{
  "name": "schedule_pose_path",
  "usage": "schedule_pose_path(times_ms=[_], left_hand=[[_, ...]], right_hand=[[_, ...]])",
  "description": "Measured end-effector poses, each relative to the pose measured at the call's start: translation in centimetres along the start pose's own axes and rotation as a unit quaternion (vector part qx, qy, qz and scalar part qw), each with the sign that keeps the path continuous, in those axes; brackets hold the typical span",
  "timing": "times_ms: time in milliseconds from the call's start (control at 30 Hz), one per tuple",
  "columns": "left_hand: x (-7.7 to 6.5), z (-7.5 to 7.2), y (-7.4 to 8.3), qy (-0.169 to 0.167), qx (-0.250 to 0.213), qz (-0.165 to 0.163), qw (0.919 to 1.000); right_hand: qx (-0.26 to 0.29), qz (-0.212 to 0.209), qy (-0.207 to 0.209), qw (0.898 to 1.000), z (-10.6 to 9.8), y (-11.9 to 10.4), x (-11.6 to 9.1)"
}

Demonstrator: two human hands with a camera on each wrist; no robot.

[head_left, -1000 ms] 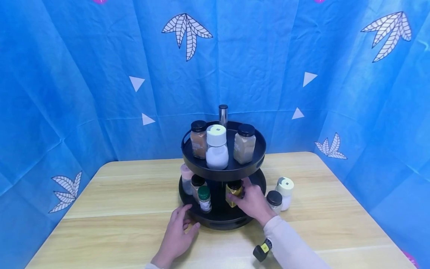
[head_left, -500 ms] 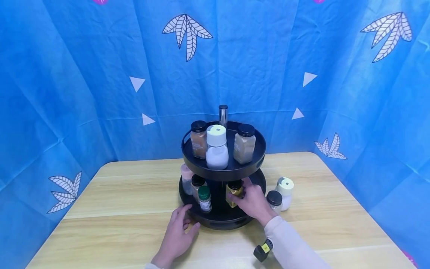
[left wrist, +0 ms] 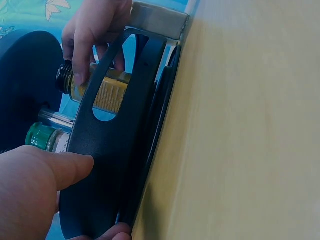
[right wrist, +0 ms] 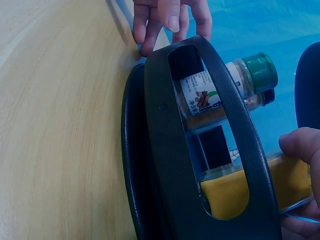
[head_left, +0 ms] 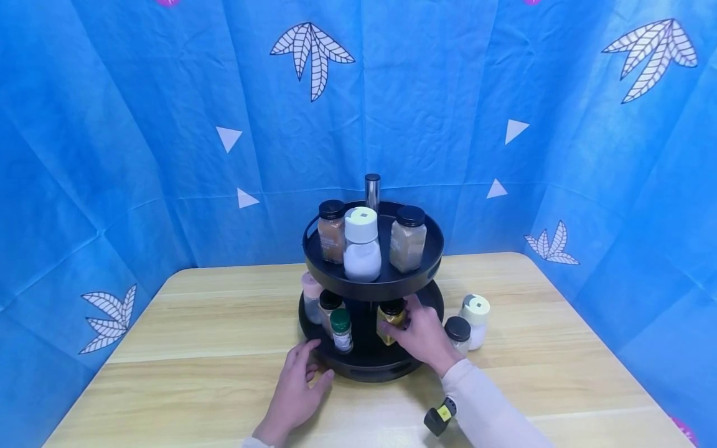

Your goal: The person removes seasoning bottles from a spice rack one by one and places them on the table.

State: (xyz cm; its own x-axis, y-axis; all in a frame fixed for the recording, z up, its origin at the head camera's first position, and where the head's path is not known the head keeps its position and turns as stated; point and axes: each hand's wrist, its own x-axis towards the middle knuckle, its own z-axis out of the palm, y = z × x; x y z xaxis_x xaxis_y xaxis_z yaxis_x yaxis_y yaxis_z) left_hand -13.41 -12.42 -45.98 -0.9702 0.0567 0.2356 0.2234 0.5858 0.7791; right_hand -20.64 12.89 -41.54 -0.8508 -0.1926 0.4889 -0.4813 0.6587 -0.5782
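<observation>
A black two-tier turntable rack [head_left: 372, 373] stands on the table. On its lower tier my right hand [head_left: 421, 333] pinches a spice jar [head_left: 390, 333] with yellow contents and a black lid, thumb on one side, fingers on the other. The jar is upright, under the upper tier's edge. In the right wrist view the yellow spice jar [right wrist: 227, 195] shows through the handle slot. My left hand [head_left: 294, 389] rests at the lower tier's left front rim, fingers loosely bent, thumb apart. Near it stand a green-capped bottle [head_left: 341, 333], a black-lidded jar [head_left: 329, 302] and a pink-capped bottle [head_left: 311, 289].
The upper tier [head_left: 372, 290] holds a reddish-brown spice jar [head_left: 332, 239], a white-capped shaker [head_left: 361, 255] and a beige spice jar [head_left: 407, 246]. On the table right of the rack are a black-lidded jar [head_left: 457, 333] and another white-capped shaker [head_left: 476, 320]. A blue curtain [head_left: 437, 93] surrounds the table.
</observation>
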Motion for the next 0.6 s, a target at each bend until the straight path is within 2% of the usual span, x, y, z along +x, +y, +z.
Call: schedule_pose_path(times_ms=[367,600], left_hand=[[0.12,0.24,-0.15,0.001,0.004,-0.015,0.9999],[0.08,0.10,-0.02,-0.002,0.003,-0.005,1.0000]], right_hand=[[0.005,-0.002,-0.001,1.000,-0.39,-0.27,-0.01],[0.006,0.004,0.003,1.000,-0.75,-0.62,-0.06]])
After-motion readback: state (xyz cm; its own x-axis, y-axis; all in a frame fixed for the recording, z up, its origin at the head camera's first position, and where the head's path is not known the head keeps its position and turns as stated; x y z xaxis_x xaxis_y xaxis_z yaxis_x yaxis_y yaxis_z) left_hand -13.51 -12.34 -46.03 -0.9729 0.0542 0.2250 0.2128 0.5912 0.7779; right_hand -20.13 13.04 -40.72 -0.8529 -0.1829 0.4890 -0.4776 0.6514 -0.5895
